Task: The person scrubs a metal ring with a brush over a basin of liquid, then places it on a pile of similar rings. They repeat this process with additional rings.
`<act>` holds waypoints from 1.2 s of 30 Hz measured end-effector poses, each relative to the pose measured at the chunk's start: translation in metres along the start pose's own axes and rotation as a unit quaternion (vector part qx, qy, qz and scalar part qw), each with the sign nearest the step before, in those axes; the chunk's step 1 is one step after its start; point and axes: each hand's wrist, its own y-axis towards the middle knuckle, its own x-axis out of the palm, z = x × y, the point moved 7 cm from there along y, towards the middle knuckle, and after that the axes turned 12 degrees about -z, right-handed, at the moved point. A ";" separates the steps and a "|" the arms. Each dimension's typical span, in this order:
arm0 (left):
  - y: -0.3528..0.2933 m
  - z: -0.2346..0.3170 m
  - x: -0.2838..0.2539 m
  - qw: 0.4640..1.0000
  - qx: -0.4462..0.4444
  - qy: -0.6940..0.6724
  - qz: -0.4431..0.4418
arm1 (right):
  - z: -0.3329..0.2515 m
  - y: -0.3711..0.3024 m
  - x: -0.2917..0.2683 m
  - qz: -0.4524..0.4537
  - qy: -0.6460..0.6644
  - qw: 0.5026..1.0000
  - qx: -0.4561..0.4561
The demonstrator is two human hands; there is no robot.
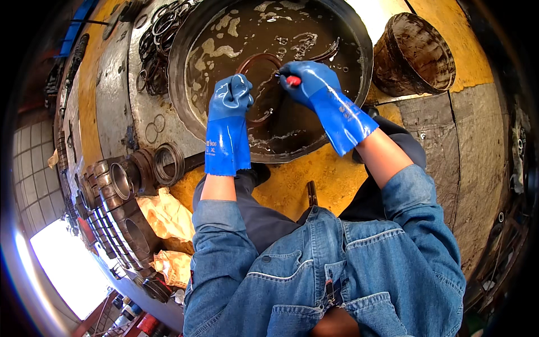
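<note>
A wide dark tub [178, 73] of brown, foamy liquid [303, 126] stands on a worn yellow and grey floor [286, 188], with a grimy bucket [418, 53] to its right, a heap of dark rings [159, 48] to its left and metal cylinders [124, 180] lower left. Over the tub, the person's gloved left hand [230, 96] is curled tight around a brown ring [259, 57]; the gloved right hand [309, 81], just beside it, is clenched around a red handle [293, 81].

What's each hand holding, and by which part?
Left hand: a brown ring, by its left side. Right hand: a red-handled tool, by its handle; type unclear.
</note>
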 end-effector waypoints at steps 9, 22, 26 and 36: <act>0.012 -0.036 -0.033 0.998 -0.025 -0.052 -0.016 | -0.010 -0.031 0.023 -0.262 0.403 0.871 0.102; 0.000 -0.052 -0.027 0.987 -0.013 -0.143 0.074 | -0.036 -0.035 0.035 -0.223 0.455 0.856 0.103; 0.003 -0.053 -0.027 0.985 -0.009 -0.150 0.085 | -0.019 -0.032 0.037 -0.258 0.277 0.919 0.109; 0.003 -0.051 -0.035 0.990 -0.015 -0.118 0.076 | -0.043 -0.029 0.002 -0.138 0.517 0.844 0.041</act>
